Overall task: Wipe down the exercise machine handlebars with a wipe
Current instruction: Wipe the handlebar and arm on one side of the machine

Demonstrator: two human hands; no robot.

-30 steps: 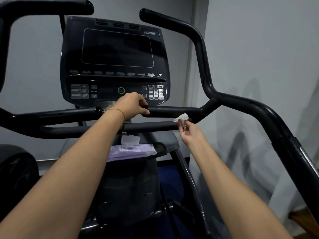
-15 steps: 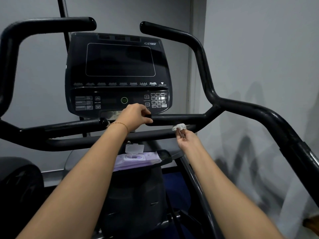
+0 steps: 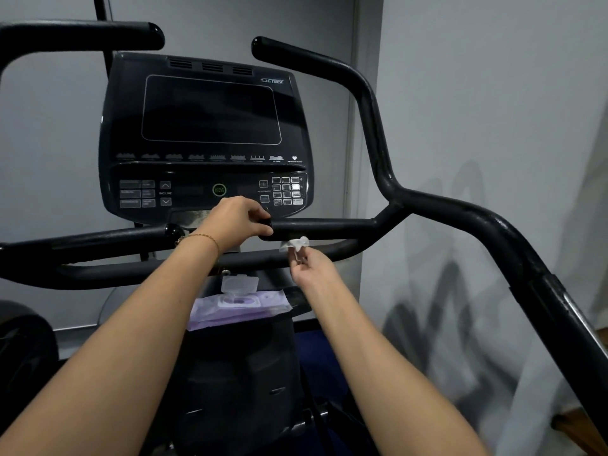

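Black handlebars frame the machine: a right bar (image 3: 371,133) rises and bends inward, a left bar (image 3: 79,36) crosses the top left. My left hand (image 3: 235,222) grips the inner end of the short right horizontal bar (image 3: 325,227) under the console. My right hand (image 3: 307,263) pinches a small crumpled white wipe (image 3: 295,243) against the underside of that bar, just above the lower crossbar (image 3: 148,268).
The dark console (image 3: 207,133) with its keypad stands behind my hands. A purple wipe pack (image 3: 237,306) with its lid flipped open lies on the machine's shelf below. A grey wall is close on the right, and a black rounded part (image 3: 23,343) sits low left.
My view has tilted upward, so the machine sits lower in the frame. The right hand with the wipe has shifted left along the bar toward my left hand, which keeps its grip.
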